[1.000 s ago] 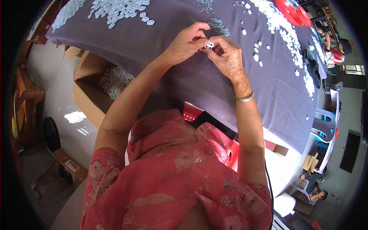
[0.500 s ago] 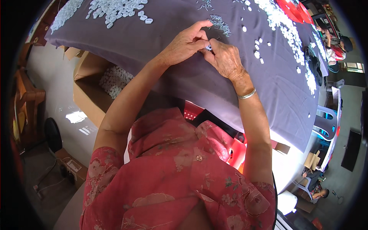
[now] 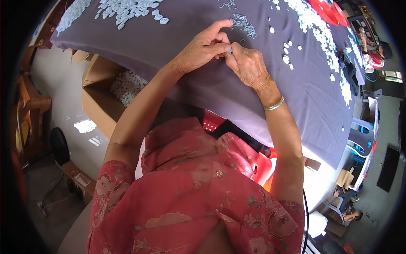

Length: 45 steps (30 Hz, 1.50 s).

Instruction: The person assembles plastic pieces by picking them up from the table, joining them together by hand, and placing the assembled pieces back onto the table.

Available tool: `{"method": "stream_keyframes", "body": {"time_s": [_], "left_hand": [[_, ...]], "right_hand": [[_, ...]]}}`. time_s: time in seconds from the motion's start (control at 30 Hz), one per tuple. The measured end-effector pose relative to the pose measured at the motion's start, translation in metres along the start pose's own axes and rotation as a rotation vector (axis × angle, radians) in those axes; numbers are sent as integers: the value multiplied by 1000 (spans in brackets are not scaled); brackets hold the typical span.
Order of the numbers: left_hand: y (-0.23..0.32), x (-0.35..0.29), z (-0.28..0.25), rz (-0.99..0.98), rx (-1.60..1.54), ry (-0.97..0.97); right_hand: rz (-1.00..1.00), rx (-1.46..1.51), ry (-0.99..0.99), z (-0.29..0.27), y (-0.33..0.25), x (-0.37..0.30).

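Over the near part of the table, my left hand (image 3: 206, 47) and my right hand (image 3: 248, 64) meet at the fingertips. Pinched between them is a small white plastic piece (image 3: 230, 51), mostly covered by the fingers. My left thumb and bent fingers press on it from one side, with the index finger raised. From the other side, my right thumb and forefinger grip it. Just beyond the hands lies a loose pile of small metal pins (image 3: 245, 26). A few small white pieces (image 3: 286, 51) are scattered to the right of my right hand.
A dark purple cloth (image 3: 203, 95) covers the table. Heaps of white oval pieces (image 3: 127, 10) lie at the far left, and smaller white parts (image 3: 317, 31) spread far right near a red container (image 3: 325, 12). Below the left edge, a cardboard box (image 3: 99, 108) holds more pieces. Other people sit at right.
Both hands stay pinched together at nearly the same spot, with only slight finger movement. The whole view has shifted a little.
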<state>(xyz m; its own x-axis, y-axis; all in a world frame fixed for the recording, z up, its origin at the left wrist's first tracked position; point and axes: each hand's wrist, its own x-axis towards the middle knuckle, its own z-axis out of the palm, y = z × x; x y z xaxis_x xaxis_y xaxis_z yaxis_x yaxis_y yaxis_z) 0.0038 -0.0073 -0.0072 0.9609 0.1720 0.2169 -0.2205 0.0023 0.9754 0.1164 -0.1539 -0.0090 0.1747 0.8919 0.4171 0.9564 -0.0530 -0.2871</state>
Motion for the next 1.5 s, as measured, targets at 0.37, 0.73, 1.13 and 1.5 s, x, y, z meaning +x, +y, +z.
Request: {"method": "stream_keyframes", "body": {"time_s": [0.37,0.73,1.13,1.5], "left_hand": [[-23,7,-48,203,604,643],[-20,7,-65,219,916,804],[-4,11,-22,73,224,575],[-5,5,-11,73,349,458]], "right_hand": [[38,34,184,1,-7,5],[113,148,507,-9,14,4],[567,135,155,-100,92,-87],[713,111,64,-104,85,-89]]}}
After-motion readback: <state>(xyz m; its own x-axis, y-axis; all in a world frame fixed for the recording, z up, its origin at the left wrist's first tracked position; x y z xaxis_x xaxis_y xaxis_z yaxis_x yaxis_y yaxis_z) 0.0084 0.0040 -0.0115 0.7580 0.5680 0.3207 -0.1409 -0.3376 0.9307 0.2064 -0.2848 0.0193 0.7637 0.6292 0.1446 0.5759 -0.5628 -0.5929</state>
